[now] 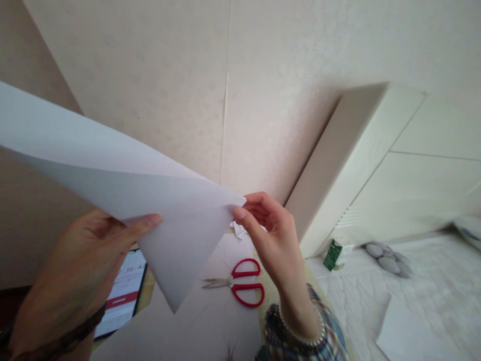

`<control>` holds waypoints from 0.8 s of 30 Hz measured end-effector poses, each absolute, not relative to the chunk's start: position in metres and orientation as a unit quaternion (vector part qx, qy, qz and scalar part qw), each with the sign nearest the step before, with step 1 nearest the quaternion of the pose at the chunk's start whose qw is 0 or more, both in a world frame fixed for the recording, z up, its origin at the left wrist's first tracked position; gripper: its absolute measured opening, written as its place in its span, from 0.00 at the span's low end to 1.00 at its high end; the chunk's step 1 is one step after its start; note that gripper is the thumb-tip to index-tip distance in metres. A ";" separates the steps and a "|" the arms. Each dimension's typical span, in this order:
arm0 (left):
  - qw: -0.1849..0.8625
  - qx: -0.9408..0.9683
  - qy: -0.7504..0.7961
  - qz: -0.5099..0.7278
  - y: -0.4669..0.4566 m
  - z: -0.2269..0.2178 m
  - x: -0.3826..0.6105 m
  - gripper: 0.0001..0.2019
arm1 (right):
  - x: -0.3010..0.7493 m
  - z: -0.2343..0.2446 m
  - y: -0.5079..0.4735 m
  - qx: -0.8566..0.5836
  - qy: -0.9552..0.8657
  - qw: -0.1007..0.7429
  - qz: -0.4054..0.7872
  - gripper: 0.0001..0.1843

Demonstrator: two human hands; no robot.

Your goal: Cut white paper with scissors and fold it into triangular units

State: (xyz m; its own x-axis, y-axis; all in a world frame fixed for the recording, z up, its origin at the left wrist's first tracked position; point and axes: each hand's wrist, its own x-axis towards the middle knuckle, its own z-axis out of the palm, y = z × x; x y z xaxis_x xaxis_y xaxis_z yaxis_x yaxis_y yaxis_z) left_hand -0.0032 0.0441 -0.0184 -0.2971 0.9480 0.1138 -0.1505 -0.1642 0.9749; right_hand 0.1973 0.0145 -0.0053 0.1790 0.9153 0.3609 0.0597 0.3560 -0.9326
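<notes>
A large sheet of white paper (pixel 176 215) is raised above the table, folded over on itself so that a pointed corner hangs down. My left hand (pixel 101 245) grips its lower left edge, thumb on the near face and fingers behind. At the right corner, my right hand (pixel 268 230) pinches the paper between thumb and fingertips. Below lie red-handled scissors (pixel 233 283), blades parted slightly and pointing left, resting on more white paper (pixel 210 331). Small white paper scraps (pixel 238 230) sit behind the scissors, partly hidden by my right hand.
A phone (pixel 126 293) with a lit screen lies left, partly covered by my left hand. On the right are a bed (pixel 361 311) with a white headboard (pixel 424 185), a green-and-white box (pixel 336 254), a grey flower-shaped item (pixel 389 258) and another paper sheet (pixel 409 333). A wall (pixel 169 75) rises behind.
</notes>
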 end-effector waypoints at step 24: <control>0.484 0.384 0.491 0.614 0.039 -0.014 0.006 0.22 | 0.194 -0.006 0.010 -0.461 -0.564 0.608 0.317 0.11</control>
State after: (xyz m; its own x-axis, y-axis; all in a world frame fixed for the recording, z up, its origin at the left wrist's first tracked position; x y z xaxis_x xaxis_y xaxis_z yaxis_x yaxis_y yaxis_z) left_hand 0.0062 0.0394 -0.0144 -0.2365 0.9716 -0.0035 -0.2166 -0.0492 0.9750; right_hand 0.1942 0.0100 -0.0062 0.1636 0.9046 0.3937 0.1348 0.3748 -0.9172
